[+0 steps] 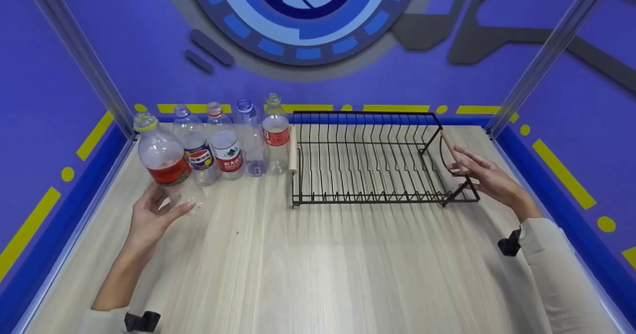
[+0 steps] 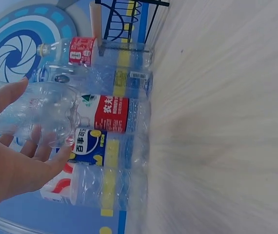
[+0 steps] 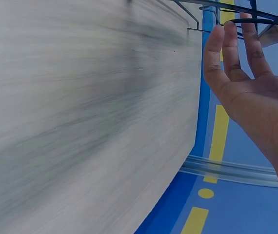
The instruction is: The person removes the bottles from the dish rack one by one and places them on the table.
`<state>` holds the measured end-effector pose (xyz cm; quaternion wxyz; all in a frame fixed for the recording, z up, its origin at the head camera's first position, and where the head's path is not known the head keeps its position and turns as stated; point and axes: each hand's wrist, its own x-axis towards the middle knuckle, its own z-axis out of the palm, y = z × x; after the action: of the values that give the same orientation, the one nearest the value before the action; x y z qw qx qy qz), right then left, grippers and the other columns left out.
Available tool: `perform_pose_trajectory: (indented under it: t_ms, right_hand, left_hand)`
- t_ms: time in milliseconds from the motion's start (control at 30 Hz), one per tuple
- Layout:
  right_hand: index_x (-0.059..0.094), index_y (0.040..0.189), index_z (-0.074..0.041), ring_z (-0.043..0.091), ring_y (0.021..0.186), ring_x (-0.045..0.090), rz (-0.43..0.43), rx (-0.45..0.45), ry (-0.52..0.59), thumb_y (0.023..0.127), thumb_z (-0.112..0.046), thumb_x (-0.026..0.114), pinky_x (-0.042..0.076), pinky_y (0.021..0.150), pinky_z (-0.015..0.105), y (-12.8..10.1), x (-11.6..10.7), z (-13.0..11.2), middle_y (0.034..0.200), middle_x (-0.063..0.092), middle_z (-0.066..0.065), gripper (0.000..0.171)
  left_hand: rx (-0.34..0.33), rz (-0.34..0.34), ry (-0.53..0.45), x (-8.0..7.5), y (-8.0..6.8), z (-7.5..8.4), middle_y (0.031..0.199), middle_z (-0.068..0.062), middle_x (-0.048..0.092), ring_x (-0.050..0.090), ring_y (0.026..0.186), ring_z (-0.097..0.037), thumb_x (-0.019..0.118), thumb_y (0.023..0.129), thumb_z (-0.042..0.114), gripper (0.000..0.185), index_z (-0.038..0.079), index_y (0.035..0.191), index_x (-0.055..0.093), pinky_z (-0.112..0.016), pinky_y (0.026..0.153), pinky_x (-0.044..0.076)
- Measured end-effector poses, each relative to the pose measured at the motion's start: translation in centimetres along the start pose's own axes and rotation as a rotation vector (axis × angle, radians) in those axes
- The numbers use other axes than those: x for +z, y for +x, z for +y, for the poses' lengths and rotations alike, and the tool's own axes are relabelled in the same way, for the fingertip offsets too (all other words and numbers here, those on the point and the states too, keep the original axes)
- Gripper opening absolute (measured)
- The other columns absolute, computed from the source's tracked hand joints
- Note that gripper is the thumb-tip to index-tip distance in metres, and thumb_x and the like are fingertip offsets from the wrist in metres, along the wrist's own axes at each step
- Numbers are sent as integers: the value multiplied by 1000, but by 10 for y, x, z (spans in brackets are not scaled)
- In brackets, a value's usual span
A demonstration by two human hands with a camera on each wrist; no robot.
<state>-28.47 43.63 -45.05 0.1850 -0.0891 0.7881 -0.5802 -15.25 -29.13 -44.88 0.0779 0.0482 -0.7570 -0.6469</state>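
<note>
In the head view my left hand (image 1: 151,217) grips a large clear plastic bottle (image 1: 171,187) with a red label, low on its body. The left wrist view shows this bottle's base (image 2: 56,114) off the table, between thumb and fingers. Behind it stand capless bottles: one with a blue label (image 1: 200,158), two with red labels (image 1: 230,160) (image 1: 277,137), and a bluish one (image 1: 255,150). Another red-and-white-labelled bottle (image 2: 61,185) shows in the left wrist view. My right hand (image 1: 489,177) holds the wooden handle (image 1: 451,145) of a black wire dish rack (image 1: 367,200).
The pale wood-grain table (image 1: 308,269) reaches to blue-purple walls (image 1: 149,50) at the back and sides. The rack's left wooden handle (image 1: 293,150) stands close beside the rightmost bottle. Metal posts (image 1: 556,41) rise at the back corners.
</note>
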Motion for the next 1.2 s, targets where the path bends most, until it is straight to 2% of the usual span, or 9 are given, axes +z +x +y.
perform_pose_trajectory:
  t_ms: [167, 333, 567, 733, 867, 933, 1067, 1133, 1200]
  right_hand:
    - [16, 165, -29, 5, 126, 57, 2, -1, 8, 113, -37, 32, 27, 114, 58, 0, -1, -1, 141, 57, 0, 55]
    - [17, 165, -29, 4, 123, 57, 10, 0, 32, 113, -37, 33, 21, 116, 66, 0, -2, -2, 139, 59, -1, 56]
    - [17, 165, -28, 5, 124, 57, -2, -12, 63, 113, -36, 33, 16, 117, 71, 1, -3, -2, 139, 60, 0, 56]
    - [13, 166, -27, 4, 123, 59, -19, -20, 43, 113, -33, 30, 29, 113, 58, -1, -3, -1, 138, 61, -2, 55]
    - [12, 166, -26, 4, 123, 59, -13, -20, 25, 114, -34, 29, 34, 109, 50, -1, -2, -1, 137, 62, -4, 55]
    - [12, 166, -25, 4, 121, 59, -15, -23, 50, 113, -34, 29, 29, 114, 57, 0, -1, -1, 133, 63, -6, 56]
    - [11, 166, -22, 7, 117, 61, -27, -44, 130, 114, -31, 30, 5, 118, 71, 2, 1, 2, 125, 67, -9, 57]
    - [11, 166, -21, 9, 116, 62, -32, -50, 142, 114, -30, 30, 12, 120, 64, 2, 2, 4, 124, 67, -8, 56]
    - [12, 166, -21, 11, 116, 63, -34, -57, 142, 114, -29, 29, 28, 119, 48, 1, 2, 6, 127, 66, -5, 56]
  left_hand:
    - [-44, 13, 10, -9, 2, -6, 143, 14, 48, 43, 131, -4, 79, 90, 11, 78, 19, 157, 39, -12, 108, 43]
    - [-75, 37, 11, -19, 4, -11, 141, 16, 49, 42, 134, -6, 78, 91, 14, 74, 23, 155, 41, -21, 115, 39]
    - [-148, 94, 45, -30, 7, -17, 160, 2, 37, 30, 152, -22, 77, 93, 20, 80, 30, 158, 31, -33, 121, 32]
    - [-142, 158, 94, -36, 15, -22, 158, -5, 37, 32, 149, -24, 76, 93, 18, 76, 26, 155, 33, -46, 125, 28]
    - [-167, 182, 31, -43, 22, -26, 164, -7, 31, 25, 155, -26, 73, 95, 13, 79, 26, 158, 27, -48, 129, 18]
    - [-196, 186, 15, -47, 24, -28, 170, -4, 23, 17, 159, -26, 72, 95, 13, 86, 29, 162, 20, -46, 130, 13]
    - [-225, 199, 8, -53, 27, -34, 173, 0, 14, 10, 161, -24, 70, 97, 12, 92, 34, 164, 11, -40, 130, 8]
    - [-226, 199, 5, -56, 30, -37, 174, 0, 13, 8, 161, -23, 68, 98, 12, 91, 35, 164, 10, -41, 130, 7]
    - [-219, 203, -10, -58, 33, -40, 173, 0, 14, 9, 161, -24, 68, 98, 12, 90, 35, 164, 11, -42, 130, 8]
